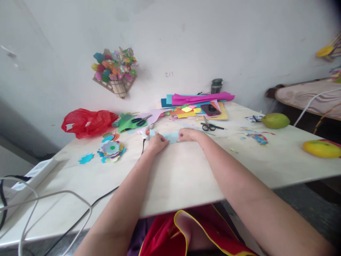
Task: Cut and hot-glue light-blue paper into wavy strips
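A strip of light blue paper [172, 137] lies on the table between my two hands. My left hand [158, 143] grips its left end with closed fingers. At the other end, my right hand [187, 134] pinches the paper between thumb and fingers. A white glue gun [144, 132] with a black cord sits just left of my left hand. Dark-handled scissors [207, 126] lie beyond my right hand. Farther left is a stack of layered paper flowers [111, 149], with a single blue scalloped piece [86, 158] beside it.
A red plastic bag [87, 122], green paper [130, 123] and a second pair of scissors [141, 121] lie back left. Coloured sheets [197, 99] and a phone [210, 109] are at the back. Mango-like fruits [275, 121] sit right. A power strip [37, 177] and cables occupy the left edge.
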A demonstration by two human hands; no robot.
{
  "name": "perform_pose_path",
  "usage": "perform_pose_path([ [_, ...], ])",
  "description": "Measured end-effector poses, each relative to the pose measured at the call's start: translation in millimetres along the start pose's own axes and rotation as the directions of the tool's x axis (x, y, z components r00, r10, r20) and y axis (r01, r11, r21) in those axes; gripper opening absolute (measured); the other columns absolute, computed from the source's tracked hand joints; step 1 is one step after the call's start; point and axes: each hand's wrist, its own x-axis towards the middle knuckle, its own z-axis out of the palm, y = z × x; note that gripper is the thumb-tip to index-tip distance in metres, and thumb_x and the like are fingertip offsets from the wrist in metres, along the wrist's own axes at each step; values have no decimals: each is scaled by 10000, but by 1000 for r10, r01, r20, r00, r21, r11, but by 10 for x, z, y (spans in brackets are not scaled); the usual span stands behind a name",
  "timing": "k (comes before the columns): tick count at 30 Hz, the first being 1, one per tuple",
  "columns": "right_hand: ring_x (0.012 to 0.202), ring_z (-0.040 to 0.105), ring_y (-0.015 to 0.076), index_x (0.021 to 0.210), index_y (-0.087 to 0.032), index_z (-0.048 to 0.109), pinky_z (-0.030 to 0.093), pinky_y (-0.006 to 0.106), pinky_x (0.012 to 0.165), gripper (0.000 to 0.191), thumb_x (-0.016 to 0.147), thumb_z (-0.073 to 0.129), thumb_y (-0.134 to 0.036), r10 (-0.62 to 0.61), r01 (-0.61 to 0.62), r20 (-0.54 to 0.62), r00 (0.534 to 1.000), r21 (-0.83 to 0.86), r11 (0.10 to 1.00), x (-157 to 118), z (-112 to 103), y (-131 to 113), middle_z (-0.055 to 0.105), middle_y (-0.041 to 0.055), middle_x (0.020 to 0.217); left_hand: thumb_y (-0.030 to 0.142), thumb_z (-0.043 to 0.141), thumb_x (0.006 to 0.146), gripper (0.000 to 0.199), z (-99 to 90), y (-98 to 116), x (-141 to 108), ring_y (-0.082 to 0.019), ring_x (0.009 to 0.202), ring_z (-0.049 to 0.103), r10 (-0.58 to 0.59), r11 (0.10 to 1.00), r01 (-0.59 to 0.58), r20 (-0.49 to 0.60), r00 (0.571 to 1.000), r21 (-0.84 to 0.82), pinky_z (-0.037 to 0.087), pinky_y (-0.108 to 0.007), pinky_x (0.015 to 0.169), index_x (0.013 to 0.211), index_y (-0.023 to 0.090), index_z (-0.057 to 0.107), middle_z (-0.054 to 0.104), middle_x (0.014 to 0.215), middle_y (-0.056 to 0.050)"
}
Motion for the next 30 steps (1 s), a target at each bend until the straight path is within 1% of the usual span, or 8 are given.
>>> perform_pose_path([
  [7, 753, 594, 127, 914, -166, 676, 394, 180, 609, 247, 711, 614, -293, -54, 50, 39, 998, 91, 995, -23, -27, 129, 686, 23, 873, 387, 612, 688, 213, 61, 1, 1, -163, 721, 559, -3, 998, 4, -28, 1000, 56, 435, -265, 661, 669, 175, 627, 603, 902, -69],
  [11, 756, 593, 129, 893, -175, 679, 392, 181, 606, 218, 705, 615, -265, -34, 29, 42, 999, 112, 993, -44, -54, 196, 684, 14, 856, 348, 596, 714, 176, 59, 35, -25, -188, 784, 563, 25, 995, -23, -27, 999, 102, 442, -294, 722, 719, 176, 636, 593, 904, -75],
  [13, 736, 584, 128, 892, -173, 678, 383, 186, 586, 225, 707, 616, -285, -18, 14, 33, 999, 110, 994, -40, -50, 211, 679, 15, 842, 256, 579, 729, 122, 65, 76, -52, -208, 863, 552, 110, 987, -103, -51, 993, 124, 434, -317, 785, 796, 178, 645, 593, 916, -78],
  [16, 692, 570, 121, 875, -169, 682, 371, 191, 557, 238, 705, 613, -321, -24, 21, 29, 999, 118, 993, -16, -25, 225, 673, 5, 800, 106, 525, 727, 233, 106, 147, -84, -205, 959, 517, 312, 945, -303, -57, 948, 120, 404, -322, 870, 905, 190, 649, 599, 961, -69],
  [18, 671, 564, 120, 864, -169, 686, 367, 194, 548, 251, 699, 612, -343, -36, 33, 24, 999, 121, 992, 3, -8, 233, 670, -2, 773, 90, 495, 741, 253, 151, 184, -84, -197, 952, 516, 381, 922, -376, -48, 923, 90, 403, -315, 876, 912, 186, 656, 605, 957, -69],
  [20, 669, 565, 120, 867, -169, 688, 368, 195, 549, 256, 695, 612, -344, -36, 33, 24, 999, 121, 992, 11, -5, 239, 669, -2, 767, 142, 494, 767, 202, 197, 204, -64, -194, 905, 531, 367, 930, -365, -50, 929, 55, 418, -311, 846, 882, 170, 658, 610, 903, -76],
  [25, 722, 585, 130, 901, -167, 686, 388, 192, 576, 246, 694, 619, -282, -27, 19, 64, 998, 113, 993, -41, -71, 267, 681, 18, 835, 164, 539, 741, 97, 245, 203, 4, -161, 760, 549, 223, 974, -224, -29, 974, -34, 437, -284, 753, 784, 166, 625, 619, 778, -44],
  [30, 772, 602, 149, 923, -188, 693, 414, 204, 625, 269, 673, 640, -272, 5, -13, 83, 997, 90, 996, -115, -143, 338, 687, 20, 896, 164, 543, 732, 69, 238, 202, 15, -153, 730, 551, 186, 981, -187, -21, 982, -59, 432, -276, 724, 753, 171, 608, 630, 761, -36],
])
